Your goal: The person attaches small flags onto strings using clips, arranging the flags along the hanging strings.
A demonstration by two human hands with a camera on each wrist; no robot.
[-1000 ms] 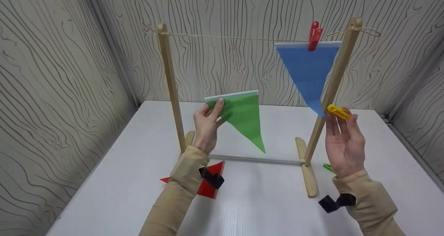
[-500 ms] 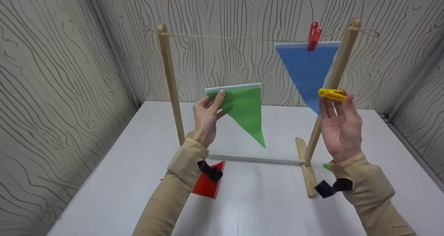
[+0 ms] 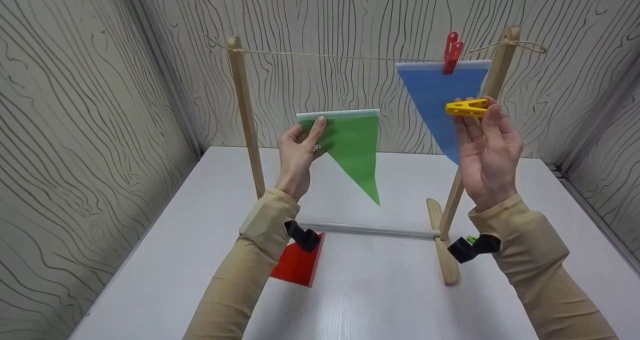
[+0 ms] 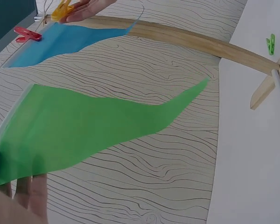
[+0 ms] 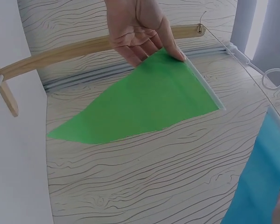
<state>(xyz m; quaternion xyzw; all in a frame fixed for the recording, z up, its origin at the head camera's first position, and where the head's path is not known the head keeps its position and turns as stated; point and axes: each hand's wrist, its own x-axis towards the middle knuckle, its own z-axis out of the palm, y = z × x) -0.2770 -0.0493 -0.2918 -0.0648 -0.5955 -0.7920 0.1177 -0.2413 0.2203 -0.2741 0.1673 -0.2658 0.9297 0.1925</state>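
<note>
My left hand (image 3: 299, 152) pinches a green triangular flag (image 3: 352, 142) near the left end of its white top strip, thumb in front and fingers behind. The flag is held in the air below the string (image 3: 320, 55), its point hanging down. In my right hand (image 3: 490, 152) a yellow clothespin (image 3: 467, 108) is pinched between thumb and fingertips, overlapping the blue flag (image 3: 430, 90) in the head view. A red clothespin (image 3: 452, 55) grips the blue flag's white strip at the string, close to the right post. The left wrist view shows the green flag (image 4: 93, 123) spread nearly flat.
Two wooden posts (image 3: 245, 115) carry the string, joined low down by a white rod (image 3: 370, 229). On the white table (image 3: 380, 290) lies a red flag (image 3: 300, 265), partly under my left forearm. A green clothespin (image 4: 270, 44) lies beyond the right foot (image 3: 447, 262).
Both hands have risen toward the string, carrying the green flag and the yellow clothespin. The right hand has also shifted left, in front of the blue flag. The green flag's top strip is now nearly level.
</note>
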